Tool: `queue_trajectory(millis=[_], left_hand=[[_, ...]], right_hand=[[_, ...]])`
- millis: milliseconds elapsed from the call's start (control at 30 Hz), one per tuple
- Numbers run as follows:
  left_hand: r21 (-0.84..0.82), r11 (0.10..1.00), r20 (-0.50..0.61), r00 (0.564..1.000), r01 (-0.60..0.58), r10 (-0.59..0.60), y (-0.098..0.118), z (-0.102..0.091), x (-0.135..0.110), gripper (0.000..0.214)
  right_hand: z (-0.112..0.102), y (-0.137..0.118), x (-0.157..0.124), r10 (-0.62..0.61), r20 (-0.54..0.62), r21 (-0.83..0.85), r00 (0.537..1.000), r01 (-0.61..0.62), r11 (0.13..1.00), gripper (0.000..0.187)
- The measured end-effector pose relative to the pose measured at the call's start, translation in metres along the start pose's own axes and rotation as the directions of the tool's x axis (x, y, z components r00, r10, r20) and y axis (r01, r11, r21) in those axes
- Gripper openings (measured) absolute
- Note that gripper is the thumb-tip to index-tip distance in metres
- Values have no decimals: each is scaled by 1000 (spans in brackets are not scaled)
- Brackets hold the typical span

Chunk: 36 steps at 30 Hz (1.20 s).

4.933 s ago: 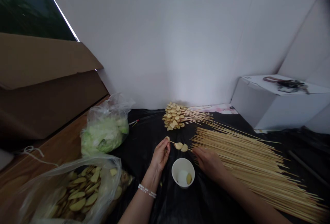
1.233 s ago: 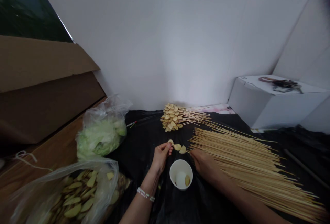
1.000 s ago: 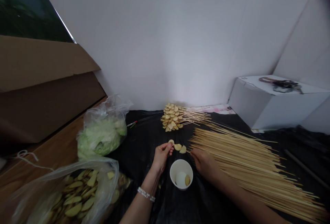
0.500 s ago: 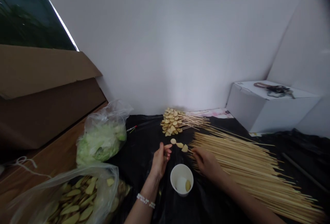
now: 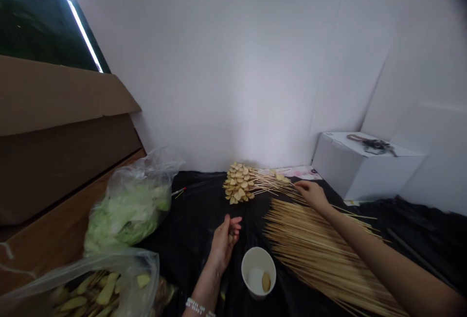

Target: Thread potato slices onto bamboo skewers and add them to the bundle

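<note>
1. Your bamboo skewers look pale, dry and matt.
2. The black plastic sheet under them is creased and glossy.
3. The clear plastic bag at its left edge is thin and shiny.
4. Your paper cup is smooth, matt white.
5. The cardboard box is matt brown; the wooden ledge below it is smooth, with a slight sheen.

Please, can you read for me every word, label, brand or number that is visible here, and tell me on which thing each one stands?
No text can be read: the white box has only a dark, blurred mark on top, the pink-printed paper is too small and blurred to read, and the paper cup shows no writing.
</note>
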<state>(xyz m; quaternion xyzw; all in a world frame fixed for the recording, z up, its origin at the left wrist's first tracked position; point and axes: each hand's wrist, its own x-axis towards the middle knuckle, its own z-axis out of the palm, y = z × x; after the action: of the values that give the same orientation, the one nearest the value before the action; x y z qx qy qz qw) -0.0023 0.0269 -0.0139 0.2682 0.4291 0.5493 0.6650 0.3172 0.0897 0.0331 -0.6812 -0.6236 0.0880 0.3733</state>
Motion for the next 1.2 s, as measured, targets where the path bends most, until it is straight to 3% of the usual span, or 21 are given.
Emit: queue_trajectory(millis=[300, 433, 533, 700, 833, 1000, 1200], left_hand=[[-24, 999, 4, 1000, 21, -21, -7, -8, 9, 48], [-7, 1000, 0, 1000, 10, -10, -6, -7, 7, 50], [-40, 999, -7, 1000, 24, -25, -5, -7, 6, 48], [-157, 984, -24, 995, 87, -92, -2, -7, 8, 31], [-186, 977, -37, 992, 109, -118, 5, -4, 6, 25], [-174, 978, -7, 993, 114, -117, 10, 0, 4, 25], [-149, 983, -6, 995, 102, -105, 10, 2, 3, 25]], right_hand=[[83, -78, 76, -155, 27, 2, 988, 155, 988, 25], [108, -94, 88, -177, 40, -44, 983, 179, 983, 24], [113, -98, 87, -173, 34, -87, 984, 175, 981, 24], [84, -87, 75, -193, 1, -102, 981, 192, 976, 30], [38, -52, 45, -195, 79, -61, 978, 200, 978, 25], [-9, -6, -8, -81, 113, -34, 990, 86, 996, 25], [-14, -3, -49, -86, 172, 23, 981, 83, 996, 23]])
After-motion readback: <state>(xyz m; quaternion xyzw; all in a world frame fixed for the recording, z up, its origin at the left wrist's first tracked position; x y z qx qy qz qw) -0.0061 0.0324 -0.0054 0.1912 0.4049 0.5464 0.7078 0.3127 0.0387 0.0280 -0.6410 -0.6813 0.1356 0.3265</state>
